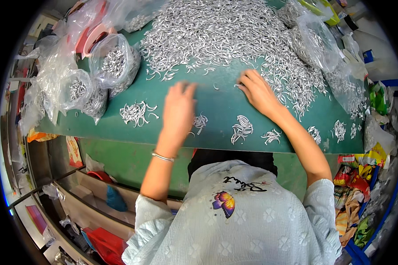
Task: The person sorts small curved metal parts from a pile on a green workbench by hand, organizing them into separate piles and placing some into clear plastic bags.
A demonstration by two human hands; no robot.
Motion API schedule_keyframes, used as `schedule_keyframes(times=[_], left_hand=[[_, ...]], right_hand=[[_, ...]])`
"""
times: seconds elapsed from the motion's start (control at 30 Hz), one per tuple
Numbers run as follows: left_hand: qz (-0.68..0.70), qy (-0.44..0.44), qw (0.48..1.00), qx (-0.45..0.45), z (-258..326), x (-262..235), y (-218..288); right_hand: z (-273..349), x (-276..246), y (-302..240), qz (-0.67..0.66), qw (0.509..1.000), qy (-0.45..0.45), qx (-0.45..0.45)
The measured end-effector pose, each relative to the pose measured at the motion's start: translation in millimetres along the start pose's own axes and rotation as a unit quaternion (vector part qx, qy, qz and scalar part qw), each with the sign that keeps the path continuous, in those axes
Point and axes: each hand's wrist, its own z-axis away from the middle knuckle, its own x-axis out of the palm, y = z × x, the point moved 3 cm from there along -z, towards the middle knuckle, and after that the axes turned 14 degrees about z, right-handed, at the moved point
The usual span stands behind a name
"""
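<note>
Two hands are at work over a green surface (225, 108), well apart from each other. The left hand (179, 101) is blurred, its fingers pointing toward the far edge; whether it grips anything cannot be told. The right hand (257, 90) has its fingers bent low over the surface, close to the big heap; what lies under its fingertips is too small to make out.

One large heap of silver curved pieces (216, 31) covers the middle of the far edge and spreads toward the right edge; its pieces are too many to count, and its far end is cut off. One loose piece (216, 87) lies between the hands. Along the near edge, at least seven small piles (242, 129) sit in a row; one is just beside the left wrist, and a fainter scatter near the right corner is hard to count.

Toward the left edge stand two open clear bags (115, 66) holding silver pieces. More clear bags crowd the far left corner and the right edge, overlapping so that their number is unclear. One silver bangle (163, 157), possibly doubled, circles the left wrist.
</note>
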Motion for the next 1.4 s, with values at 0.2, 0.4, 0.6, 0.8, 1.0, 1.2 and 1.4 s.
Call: schedule_keyframes(times=[0.2,0.4,0.6,0.8,1.0,1.2,1.4], left_hand=[[0.1,0.015,0.994,-0.04,4.2,-3.6,-60.7],[0.014,0.075,0.997,-0.014,-3.2,-0.9,-40.1],[0.222,-0.059,0.973,0.022,29.1,25.7,59.9],[0.453,-0.369,0.799,-0.141,83.9,81.2,93.3],[0.595,-0.36,0.633,-0.34,126.7,121.8,67.9],[0.815,-0.163,0.287,-0.476,130.8,139.9,44.5],[0.868,-0.173,0.175,-0.431,118.8,140.2,45.7]], right_hand=[[20.8,-63.8,26.4,0.075,0.982,-0.064,0.16],[66.2,-63.6,42.6,0.084,0.98,-0.085,0.159],[100.7,-87.1,15.3,-0.052,0.986,-0.097,0.125],[137.1,-58.6,-27.9,-0.026,0.984,-0.05,0.169],[139.6,-41.7,-37.1,-0.038,0.988,0.005,0.15],[120.8,-31.7,-53.7,-0.08,0.989,0.026,0.119],[108.6,-37.3,-46.9,-0.118,0.99,-0.018,0.072]])
